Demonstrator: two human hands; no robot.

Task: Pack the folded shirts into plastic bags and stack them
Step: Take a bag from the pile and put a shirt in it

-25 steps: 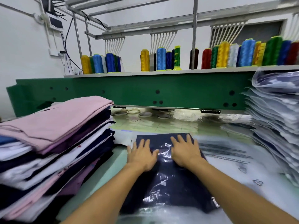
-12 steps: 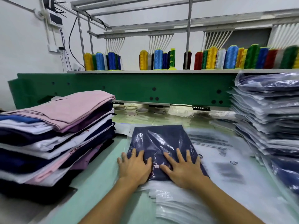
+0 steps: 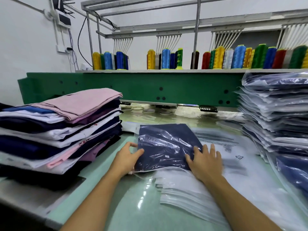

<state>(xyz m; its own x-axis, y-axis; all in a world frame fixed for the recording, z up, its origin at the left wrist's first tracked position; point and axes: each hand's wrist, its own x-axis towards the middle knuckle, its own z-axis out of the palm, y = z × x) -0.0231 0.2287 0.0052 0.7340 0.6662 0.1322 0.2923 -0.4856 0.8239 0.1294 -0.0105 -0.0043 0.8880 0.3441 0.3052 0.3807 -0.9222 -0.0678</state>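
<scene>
A folded navy shirt inside a clear plastic bag [image 3: 165, 144] lies on the pale green table [image 3: 106, 185], on top of a pile of empty plastic bags [image 3: 208, 189]. My left hand [image 3: 127, 155] grips the bag's near left corner, thumb on top. At the near right edge of the bagged shirt, my right hand [image 3: 205, 160] rests with its fingers spread. A tall stack of unbagged folded shirts [image 3: 58, 130], pink on top, stands to the left. On the right rises a stack of bagged shirts [image 3: 276, 117].
A green machine beam [image 3: 150, 87] runs across the back, with several coloured thread cones [image 3: 221, 57] on the shelf above it. Small round hoops [image 3: 148, 110] lie under the beam. Another bagged navy shirt [image 3: 293, 174] lies at the near right.
Both hands slid from the top of the bagged shirt toward me, then spread apart to its near left and right corners. The view pulled back a little.
</scene>
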